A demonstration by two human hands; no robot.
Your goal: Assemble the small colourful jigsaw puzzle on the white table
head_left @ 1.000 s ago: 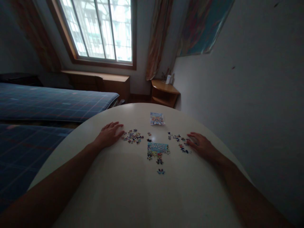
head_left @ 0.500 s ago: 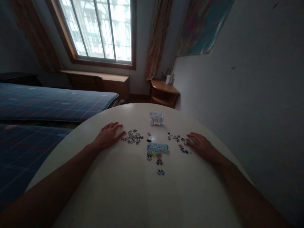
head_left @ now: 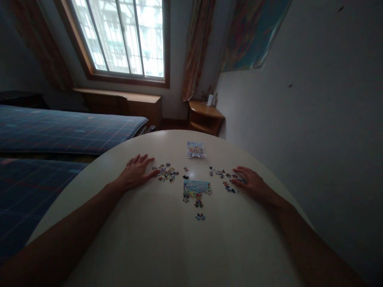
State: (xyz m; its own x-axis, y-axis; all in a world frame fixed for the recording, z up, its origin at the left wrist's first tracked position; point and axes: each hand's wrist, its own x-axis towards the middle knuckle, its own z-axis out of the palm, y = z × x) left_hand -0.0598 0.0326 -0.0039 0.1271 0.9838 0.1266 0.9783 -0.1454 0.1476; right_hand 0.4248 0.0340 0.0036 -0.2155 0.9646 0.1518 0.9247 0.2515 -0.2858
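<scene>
My left hand (head_left: 137, 172) lies on the table with its fingers spread, the thumb at the edge of a heap of loose jigsaw pieces (head_left: 168, 173). On the other side, my right hand (head_left: 249, 181) rests with fingers apart over a second scatter of pieces (head_left: 229, 186), covering some of them. Between the hands lies a partly joined jigsaw puzzle (head_left: 197, 187), its upper rows filled and its lower edge ragged. One separate piece (head_left: 200, 217) sits below it, and two loose pieces (head_left: 186, 177) are just above its left corner.
A small printed picture packet (head_left: 196, 150) lies toward the far side of the round white table (head_left: 167, 239). Left of the table are blue checked mattresses (head_left: 68, 127). A wooden corner shelf (head_left: 206, 109) stands beyond, and a wall (head_left: 314, 131) runs along the right.
The whole view has shifted slightly, so things appear a little further left. Both hands stay nearly where they were, and the puzzle looks the same.
</scene>
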